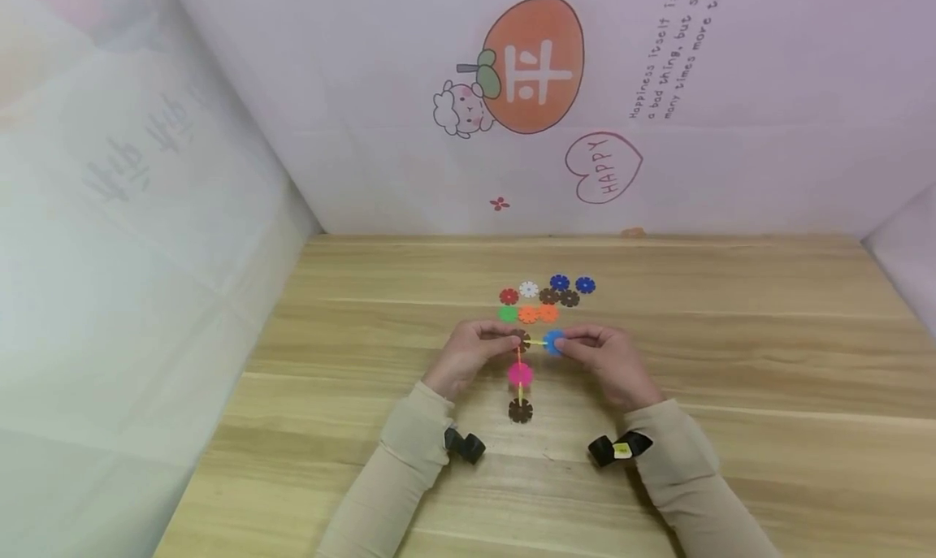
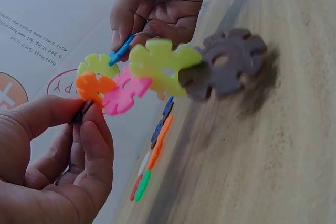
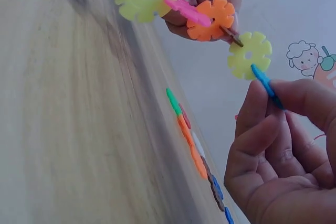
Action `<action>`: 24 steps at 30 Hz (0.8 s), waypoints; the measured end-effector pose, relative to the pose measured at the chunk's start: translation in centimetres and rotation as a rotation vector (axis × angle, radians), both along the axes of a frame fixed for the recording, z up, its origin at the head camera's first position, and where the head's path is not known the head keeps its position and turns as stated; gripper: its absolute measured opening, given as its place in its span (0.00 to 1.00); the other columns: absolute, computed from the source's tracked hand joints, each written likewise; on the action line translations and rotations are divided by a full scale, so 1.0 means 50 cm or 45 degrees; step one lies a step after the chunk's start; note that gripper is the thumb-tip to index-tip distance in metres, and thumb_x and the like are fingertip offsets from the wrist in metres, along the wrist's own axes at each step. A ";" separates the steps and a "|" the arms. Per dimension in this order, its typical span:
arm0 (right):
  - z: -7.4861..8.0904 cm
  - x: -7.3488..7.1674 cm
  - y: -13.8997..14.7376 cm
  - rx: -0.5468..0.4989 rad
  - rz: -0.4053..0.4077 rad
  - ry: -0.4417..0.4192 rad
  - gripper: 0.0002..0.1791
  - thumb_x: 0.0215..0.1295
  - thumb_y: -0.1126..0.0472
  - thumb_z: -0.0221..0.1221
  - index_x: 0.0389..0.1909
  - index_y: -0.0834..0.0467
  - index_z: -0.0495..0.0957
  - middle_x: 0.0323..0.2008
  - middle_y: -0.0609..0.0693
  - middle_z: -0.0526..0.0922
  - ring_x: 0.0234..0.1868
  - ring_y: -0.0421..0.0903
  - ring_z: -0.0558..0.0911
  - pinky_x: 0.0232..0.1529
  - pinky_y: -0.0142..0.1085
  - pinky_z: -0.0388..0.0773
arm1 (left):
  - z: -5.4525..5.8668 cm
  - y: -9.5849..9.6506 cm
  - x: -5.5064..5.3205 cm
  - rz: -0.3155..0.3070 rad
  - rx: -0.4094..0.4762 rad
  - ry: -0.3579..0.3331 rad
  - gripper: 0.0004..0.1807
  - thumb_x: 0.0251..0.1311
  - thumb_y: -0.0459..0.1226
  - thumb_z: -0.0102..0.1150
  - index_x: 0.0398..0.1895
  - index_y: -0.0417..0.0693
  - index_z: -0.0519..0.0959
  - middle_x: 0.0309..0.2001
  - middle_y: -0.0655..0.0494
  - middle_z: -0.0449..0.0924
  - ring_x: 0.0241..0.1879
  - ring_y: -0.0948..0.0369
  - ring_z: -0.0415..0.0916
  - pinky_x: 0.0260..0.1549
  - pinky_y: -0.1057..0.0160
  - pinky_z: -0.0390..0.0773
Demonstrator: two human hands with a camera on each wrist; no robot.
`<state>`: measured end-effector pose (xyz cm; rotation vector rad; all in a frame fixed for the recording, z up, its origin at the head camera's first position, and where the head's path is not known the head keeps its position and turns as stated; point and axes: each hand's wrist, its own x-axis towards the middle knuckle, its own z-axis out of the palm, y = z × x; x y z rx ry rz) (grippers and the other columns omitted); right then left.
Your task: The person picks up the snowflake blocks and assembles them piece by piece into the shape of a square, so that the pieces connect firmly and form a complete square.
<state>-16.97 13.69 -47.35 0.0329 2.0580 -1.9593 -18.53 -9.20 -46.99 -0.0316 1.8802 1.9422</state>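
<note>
Both hands hold up a chain of notched plastic snowflake discs between them. My left hand pinches a brown disc at the chain's corner between thumb and forefinger. At the right end, a blue disc is gripped by the thumb and fingers of my right hand. A yellow disc links the brown and blue ones. From the corner, an orange disc, a pink disc, another yellow disc and a brown end disc run toward the body.
Loose discs lie flat beyond the hands: red, white, two dark blue, two brown, green and two orange. The wooden table meets a printed cloth wall behind.
</note>
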 end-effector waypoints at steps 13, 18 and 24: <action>0.008 -0.003 -0.009 0.038 0.030 0.022 0.18 0.63 0.62 0.65 0.51 0.68 0.79 0.41 0.45 0.87 0.42 0.39 0.85 0.52 0.35 0.82 | 0.007 -0.011 0.000 -0.087 -0.135 0.051 0.12 0.58 0.34 0.68 0.46 0.43 0.84 0.46 0.53 0.86 0.47 0.60 0.81 0.58 0.57 0.76; 0.012 -0.002 -0.008 0.072 0.114 0.051 0.19 0.65 0.60 0.64 0.52 0.67 0.79 0.48 0.52 0.85 0.47 0.40 0.83 0.55 0.38 0.80 | 0.010 -0.028 -0.002 -0.182 -0.314 0.154 0.14 0.58 0.40 0.68 0.48 0.49 0.84 0.47 0.57 0.86 0.50 0.60 0.80 0.59 0.55 0.75; 0.016 -0.002 -0.006 0.092 0.210 0.045 0.20 0.64 0.61 0.64 0.55 0.65 0.78 0.53 0.56 0.83 0.50 0.43 0.81 0.55 0.37 0.79 | 0.013 -0.031 -0.004 -0.210 -0.374 0.201 0.17 0.59 0.45 0.68 0.50 0.51 0.84 0.48 0.60 0.85 0.50 0.61 0.80 0.57 0.54 0.76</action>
